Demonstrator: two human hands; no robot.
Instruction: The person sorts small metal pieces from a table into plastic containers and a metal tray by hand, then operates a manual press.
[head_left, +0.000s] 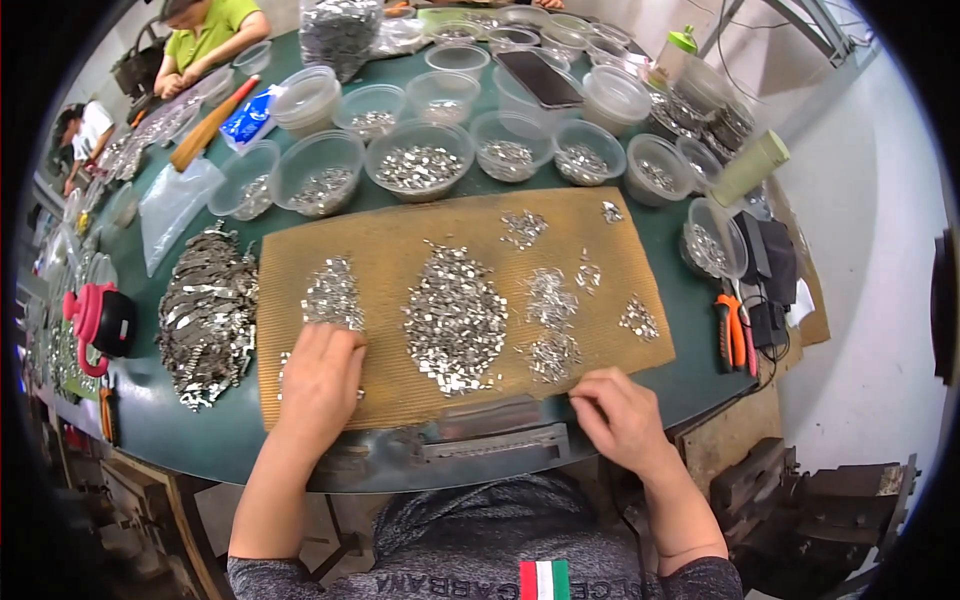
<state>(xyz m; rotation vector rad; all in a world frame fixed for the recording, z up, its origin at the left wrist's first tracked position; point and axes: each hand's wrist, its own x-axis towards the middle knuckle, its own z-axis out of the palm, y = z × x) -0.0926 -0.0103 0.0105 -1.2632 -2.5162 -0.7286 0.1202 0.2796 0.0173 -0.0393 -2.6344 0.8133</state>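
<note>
A ridged tan mat (390, 225) lies before me, bearing several heaps of small shiny metal pieces. My left hand (318, 375) is at the lower end of the left heap (333, 292), fingers bent down and together; whatever is under its fingertips is hidden. The largest heap (455, 325) fills the middle of the mat. At the mat's lower right edge, my right hand (615, 415) has its fingers curled in a pinch, and what they hold, if anything, cannot be made out. Close to it lies a smaller heap (553, 357). A slotted metal strip (495, 445) lies along the table's near edge.
Clear plastic tubs (418, 165) of metal pieces line the mat's far side. Left of it is a pile of metal strips (208, 315), then a pink and black pot (100, 320). Orange-handled pliers (735, 330) lie right. A phone (540, 80) rests on a tub. Other people sit far left.
</note>
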